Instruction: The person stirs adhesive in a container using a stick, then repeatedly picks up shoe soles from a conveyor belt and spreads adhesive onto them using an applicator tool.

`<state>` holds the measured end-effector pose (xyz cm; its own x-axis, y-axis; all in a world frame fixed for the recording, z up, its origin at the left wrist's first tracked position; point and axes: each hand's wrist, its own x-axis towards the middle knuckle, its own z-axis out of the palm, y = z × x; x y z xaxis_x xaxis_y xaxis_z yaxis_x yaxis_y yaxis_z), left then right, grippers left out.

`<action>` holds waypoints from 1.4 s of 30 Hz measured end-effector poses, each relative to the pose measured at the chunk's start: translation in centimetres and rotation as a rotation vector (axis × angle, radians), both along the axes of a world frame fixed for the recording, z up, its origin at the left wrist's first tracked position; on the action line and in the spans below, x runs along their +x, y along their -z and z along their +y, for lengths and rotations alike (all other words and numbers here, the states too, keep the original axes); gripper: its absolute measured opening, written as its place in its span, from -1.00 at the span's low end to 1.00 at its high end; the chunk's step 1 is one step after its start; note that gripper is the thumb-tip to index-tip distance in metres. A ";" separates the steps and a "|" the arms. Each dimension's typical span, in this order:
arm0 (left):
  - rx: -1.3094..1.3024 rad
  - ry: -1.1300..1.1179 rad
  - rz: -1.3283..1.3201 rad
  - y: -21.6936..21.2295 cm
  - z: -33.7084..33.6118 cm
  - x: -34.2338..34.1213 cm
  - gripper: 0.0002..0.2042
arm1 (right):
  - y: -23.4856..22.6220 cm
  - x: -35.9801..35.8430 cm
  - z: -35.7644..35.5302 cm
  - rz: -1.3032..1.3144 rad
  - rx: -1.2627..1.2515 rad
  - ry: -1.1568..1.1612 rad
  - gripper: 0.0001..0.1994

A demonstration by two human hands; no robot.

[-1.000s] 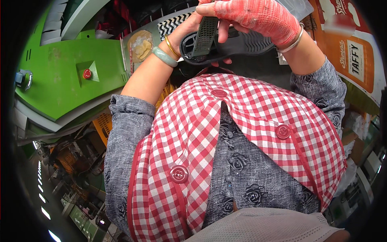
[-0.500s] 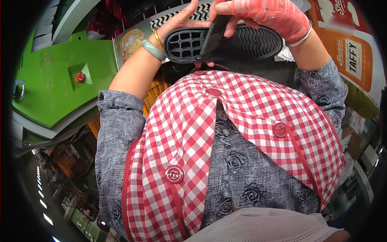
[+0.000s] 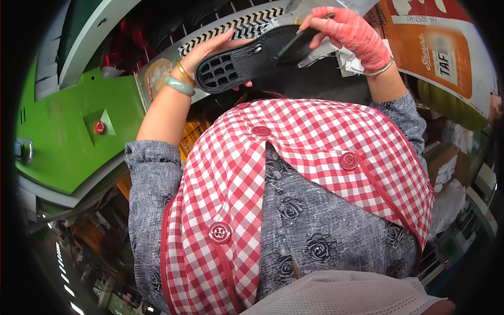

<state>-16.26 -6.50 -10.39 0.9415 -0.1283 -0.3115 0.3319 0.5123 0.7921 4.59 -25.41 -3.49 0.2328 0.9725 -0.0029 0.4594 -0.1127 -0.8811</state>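
Note:
My left hand point(image 3: 214, 48), bare with a gold and a jade-green bangle at its wrist, grips the heel end of a black shoe sole point(image 3: 239, 62). Its thumb lies along the far edge, and fingertips show under the near edge. The sole slants, toe end up to the right, with a grid of square hollows at the heel. A small shiny patch marks its middle. In a coral knitted glove with bare fingertips, my right hand point(image 3: 344, 37) pinches a thin, dark flat strip point(image 3: 302, 41). The strip's lower end lies over the toe part; whether it touches is unclear.
A black-and-white zigzag band point(image 3: 231, 31) runs behind the sole. At the left stands a green machine housing point(image 3: 58, 136) with a red push button point(image 3: 99, 127). Printed orange cartons point(image 3: 446, 58) stand at the right, and crumpled white paper point(image 3: 349, 63) lies below my right hand.
The sole has shifted left and tilted, its toe end rising. The strip has moved from the sole's middle to the toe part, uncovering the shiny patch. My right hand has moved slightly left and down.

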 end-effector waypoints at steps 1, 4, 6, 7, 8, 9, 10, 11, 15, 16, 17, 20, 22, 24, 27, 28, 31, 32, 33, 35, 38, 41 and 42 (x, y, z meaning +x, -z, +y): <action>-0.012 -0.132 -0.056 1.0 0.3 0.1 -0.39 | -0.1 0.4 -0.4 0.001 0.006 0.017 -0.76; -0.302 -0.077 -0.504 3.4 2.5 -0.2 -0.56 | -0.4 -0.1 -1.7 0.580 0.297 0.396 -0.73; -0.212 -0.431 -0.491 3.3 3.2 -1.0 -0.51 | 0.4 1.5 -2.9 0.322 0.395 0.493 -0.75; -0.121 -0.454 -0.641 4.3 3.8 -1.4 -0.44 | 2.0 2.8 -2.9 0.331 0.402 0.512 -0.75; -0.067 -0.499 -0.624 5.0 3.9 -1.7 -0.43 | 4.6 4.3 -2.8 0.264 0.464 0.563 -0.75; -0.283 -0.345 -0.738 6.8 4.0 -1.8 -0.45 | 6.4 5.1 -2.9 0.192 0.521 0.599 -0.76; -0.501 -0.186 -0.839 7.7 3.6 -1.5 -0.45 | 7.5 4.9 -3.1 0.193 0.524 0.614 -0.76; -0.752 -0.359 -0.581 8.5 2.9 -2.4 -0.43 | 8.3 4.6 -3.0 0.127 0.442 0.662 -0.75; -0.552 -0.636 -0.139 10.8 0.0 -2.2 -0.28 | 11.6 4.0 -2.2 0.006 0.342 0.755 -0.72; -0.555 -0.631 -0.145 11.4 -0.1 -2.2 -0.28 | 11.8 4.0 -1.9 0.035 0.354 0.754 -0.71; -0.691 -0.536 -0.161 12.0 -0.2 -2.1 -0.29 | 11.8 4.0 -1.9 0.051 0.286 0.755 -0.70; -0.799 -0.447 -0.127 12.2 -1.0 -2.8 -0.32 | 12.9 4.3 -1.9 0.028 0.282 0.745 -0.69; -0.635 -0.379 -0.085 12.3 -1.2 -3.6 -0.34 | 12.7 4.0 -1.9 0.061 0.312 0.775 -0.69; -0.590 -0.413 -0.073 12.2 -1.5 -3.6 -0.36 | 12.5 4.1 -1.8 0.089 0.350 0.755 -0.71; -0.578 -0.407 -0.094 11.7 -1.8 -3.1 -0.38 | 13.2 4.4 -1.7 0.087 0.382 0.727 -0.74; -0.560 -0.435 -0.078 11.3 -2.0 -2.8 -0.38 | 13.2 4.4 -1.8 0.086 0.377 0.724 -0.74; -0.543 -0.468 -0.066 10.0 -2.2 -2.0 -0.37 | 13.2 4.6 -2.1 0.127 0.318 0.714 -0.73; -0.540 -0.471 -0.070 9.8 -2.1 -1.8 -0.37 | 13.6 5.0 -2.3 0.305 0.351 0.740 -0.72; -0.540 -0.468 -0.100 9.5 -1.8 -1.5 -0.36 | 13.6 5.2 -2.1 0.486 0.386 0.756 -0.71; -0.560 -0.451 -0.185 8.6 -1.5 -0.8 -0.36 | 13.4 5.1 -2.1 0.602 0.421 0.677 -0.70; -0.612 -0.427 -0.297 6.7 -1.5 0.1 -0.36 | 10.5 0.9 -0.4 0.776 0.512 0.593 -0.69; -0.584 -0.379 -0.439 4.1 -1.7 1.0 -0.35 | 5.6 -3.6 0.4 0.746 0.582 0.429 -0.72; -0.607 -0.382 -0.454 2.8 -2.1 1.5 -0.33 | 4.4 -4.5 0.4 0.697 0.621 0.353 -0.75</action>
<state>-14.77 -8.61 -13.21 0.9713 0.2010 0.1275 -0.2341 0.9038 0.3583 0.09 -24.99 -7.92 0.6486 0.7233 0.2370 -0.1538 0.4294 -0.8899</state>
